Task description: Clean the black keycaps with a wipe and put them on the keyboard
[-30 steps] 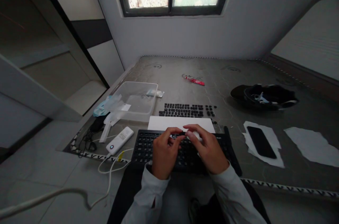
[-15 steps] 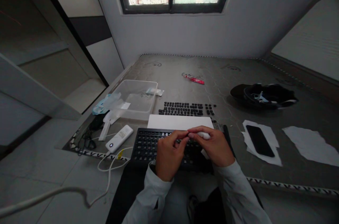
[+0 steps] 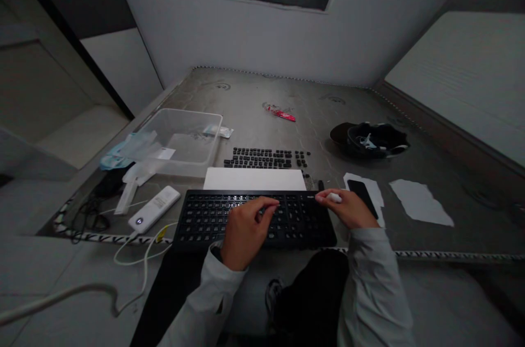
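A person in pale grey sleeves works over a long black plastic keyboard [image 3: 197, 218] at the near edge of a grey-covered surface [image 3: 241, 90]. The left hand [image 3: 247, 229] hovers above the keys, thumb and forefinger pinched together; whether anything sits between them cannot be told. The right hand [image 3: 350, 208], near the keyboard's upper right corner, grips a small rounded white object [image 3: 334, 197]. Behind lie a flat white rectangular sheet [image 3: 254, 178], rows of small black keycaps [image 3: 262, 162] and a clear plastic box [image 3: 191, 165].
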Available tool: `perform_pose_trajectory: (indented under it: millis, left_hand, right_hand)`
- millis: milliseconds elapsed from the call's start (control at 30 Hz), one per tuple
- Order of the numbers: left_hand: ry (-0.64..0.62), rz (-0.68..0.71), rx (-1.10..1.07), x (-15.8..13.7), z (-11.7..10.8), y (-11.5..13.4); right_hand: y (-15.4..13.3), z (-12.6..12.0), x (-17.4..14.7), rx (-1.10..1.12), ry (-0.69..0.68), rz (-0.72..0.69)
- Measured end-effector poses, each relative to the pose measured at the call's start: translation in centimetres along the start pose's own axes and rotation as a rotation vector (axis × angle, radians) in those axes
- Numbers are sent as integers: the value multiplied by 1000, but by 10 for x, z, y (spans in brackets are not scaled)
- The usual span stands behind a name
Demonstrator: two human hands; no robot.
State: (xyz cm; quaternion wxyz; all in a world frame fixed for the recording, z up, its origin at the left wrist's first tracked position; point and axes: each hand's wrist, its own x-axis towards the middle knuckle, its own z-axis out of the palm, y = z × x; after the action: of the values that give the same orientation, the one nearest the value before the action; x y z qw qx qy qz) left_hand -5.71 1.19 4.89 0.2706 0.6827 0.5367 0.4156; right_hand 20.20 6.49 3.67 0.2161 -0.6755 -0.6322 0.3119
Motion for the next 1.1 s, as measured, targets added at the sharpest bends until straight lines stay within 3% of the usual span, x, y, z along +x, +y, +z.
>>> perform_pose_trajectory:
  millis: [133, 300, 600, 1100]
  left_hand:
    - [-14, 14, -1, -1, 3, 1]
    - [-27, 15, 5, -1, 3, 1]
    - [-3, 28, 11, 0, 3, 1]
    - [-7, 35, 17, 0, 3, 0]
  right_hand:
    - [9, 11, 4, -44, -115, 51]
    - [8, 23, 7, -58, -166, 38]
    - [15, 30, 11, 43, -48, 19]
    - [20, 33, 12, 26, -23, 30]
